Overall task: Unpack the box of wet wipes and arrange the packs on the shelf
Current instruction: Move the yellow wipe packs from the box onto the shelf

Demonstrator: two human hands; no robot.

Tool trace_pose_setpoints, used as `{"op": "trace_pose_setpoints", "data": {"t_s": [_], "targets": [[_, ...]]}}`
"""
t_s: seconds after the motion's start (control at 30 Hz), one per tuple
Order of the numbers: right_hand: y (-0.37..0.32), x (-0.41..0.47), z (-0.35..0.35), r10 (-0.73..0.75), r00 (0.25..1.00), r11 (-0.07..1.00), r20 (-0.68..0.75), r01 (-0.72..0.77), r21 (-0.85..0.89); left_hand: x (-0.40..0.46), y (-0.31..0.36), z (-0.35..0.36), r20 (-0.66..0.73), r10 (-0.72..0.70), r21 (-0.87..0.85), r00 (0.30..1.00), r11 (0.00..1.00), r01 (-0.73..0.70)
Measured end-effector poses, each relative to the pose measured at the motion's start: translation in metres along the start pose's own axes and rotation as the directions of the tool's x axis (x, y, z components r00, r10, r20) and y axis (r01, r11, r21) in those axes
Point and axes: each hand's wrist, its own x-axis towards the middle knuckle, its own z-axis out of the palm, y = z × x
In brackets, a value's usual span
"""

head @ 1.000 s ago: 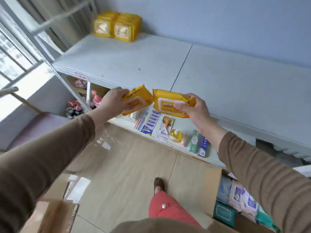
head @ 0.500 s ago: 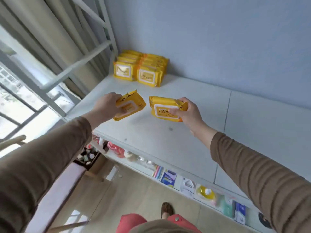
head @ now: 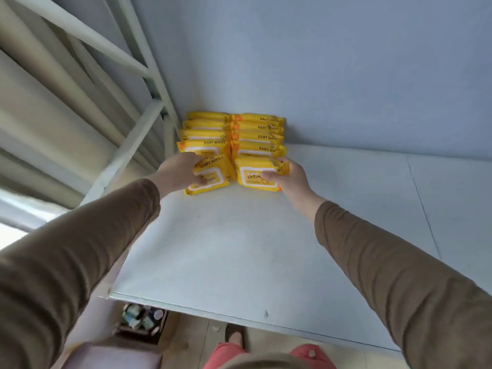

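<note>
Two rows of yellow baby-wipes packs (head: 234,134) stand on edge in the far left corner of the white shelf top (head: 239,249), against the blue wall. My left hand (head: 181,171) grips a yellow pack (head: 215,174) at the front of the left row, tilted a little. My right hand (head: 287,179) grips another yellow pack (head: 253,177) at the front of the right row, its label upside down. Both packs touch the shelf top and sit close against the packs behind them.
A white metal frame with diagonal bars (head: 127,145) rises at the shelf's left end, beside beige curtains (head: 40,102). Below the shelf's front edge lie a small crate of bottles (head: 141,320) and the tiled floor. The shelf top stretches bare to the right (head: 372,195).
Both hands have carried their packs forward from mid-air over the shelf to the front of the two rows in the corner. The camera has moved closer and tilted up.
</note>
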Motion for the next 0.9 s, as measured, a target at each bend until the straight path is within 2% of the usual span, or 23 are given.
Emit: {"op": "trace_pose_setpoints", "data": {"t_s": [0.1,0.23,0.37,0.57,0.7,0.8,0.9], "targets": [[0.004,0.005,0.008,-0.029,0.994,0.99,-0.107,0.013,-0.144,0.026,-0.006,-0.004,-0.03,0.093,0.068,0.995,0.994,-0.09],[0.01,0.006,0.016,-0.025,0.971,0.964,-0.238,-0.04,-0.263,0.037,-0.014,-0.001,-0.125,0.129,0.081,0.984,0.99,-0.119],[0.014,0.006,0.023,-0.019,0.978,0.942,-0.208,-0.052,-0.331,0.038,-0.022,0.009,-0.19,0.18,0.101,0.965,0.981,-0.163],[0.011,0.015,0.028,0.009,0.974,0.927,-0.225,-0.092,-0.363,0.051,-0.018,0.006,-0.15,0.162,0.163,0.975,0.977,-0.137],[0.01,0.014,0.028,0.051,0.968,0.912,-0.245,-0.145,-0.385,0.049,-0.012,0.006,-0.176,0.144,0.216,0.974,0.971,-0.104],[0.007,0.004,0.025,0.058,0.955,0.872,-0.291,-0.191,-0.451,0.039,-0.004,0.01,-0.264,0.212,0.304,0.941,0.944,-0.128],[0.005,-0.02,0.012,0.018,0.961,0.848,-0.275,-0.161,-0.505,0.026,0.022,0.019,-0.33,0.308,0.296,0.892,0.931,-0.212]]}}
